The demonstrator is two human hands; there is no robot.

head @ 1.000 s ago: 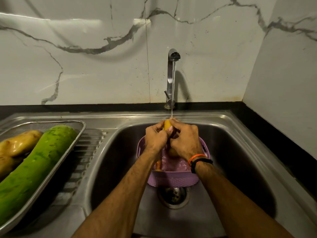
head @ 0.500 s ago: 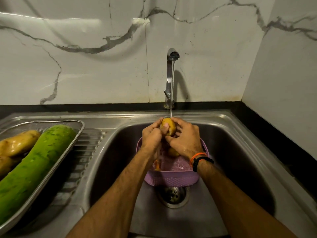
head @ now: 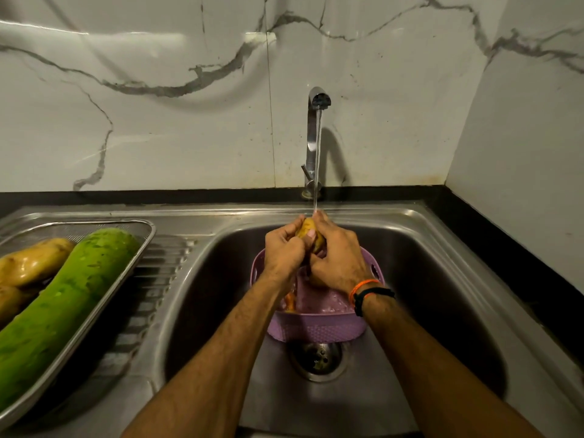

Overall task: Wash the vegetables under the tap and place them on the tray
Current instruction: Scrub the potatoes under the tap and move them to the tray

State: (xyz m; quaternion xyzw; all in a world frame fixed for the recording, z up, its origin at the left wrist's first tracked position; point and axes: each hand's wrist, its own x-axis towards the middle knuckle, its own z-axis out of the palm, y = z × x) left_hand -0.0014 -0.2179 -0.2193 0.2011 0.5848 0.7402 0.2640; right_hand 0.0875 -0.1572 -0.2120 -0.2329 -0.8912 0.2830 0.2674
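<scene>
Both hands hold a small yellow-brown potato [head: 307, 228] under the thin water stream from the steel tap [head: 316, 131]. My left hand [head: 284, 249] grips it from the left, thumb across its front. My right hand [head: 336, 257] wraps it from the right. Below them a purple plastic basket [head: 316, 327] sits in the sink [head: 426, 279], with an orange vegetable [head: 289, 301] partly visible inside. On the left drainboard a steel tray [head: 139, 248] carries a long green gourd [head: 66, 298] and potatoes [head: 31, 263].
The drain [head: 317, 357] lies just in front of the basket. A ribbed drainboard [head: 148, 298] separates tray and basin. Marble walls stand behind and to the right, with a black counter strip [head: 505, 248] along the sink's right side.
The hands have turned the potato under the stream; less of it shows between the fingers now than half a second ago. The arms stay in place.
</scene>
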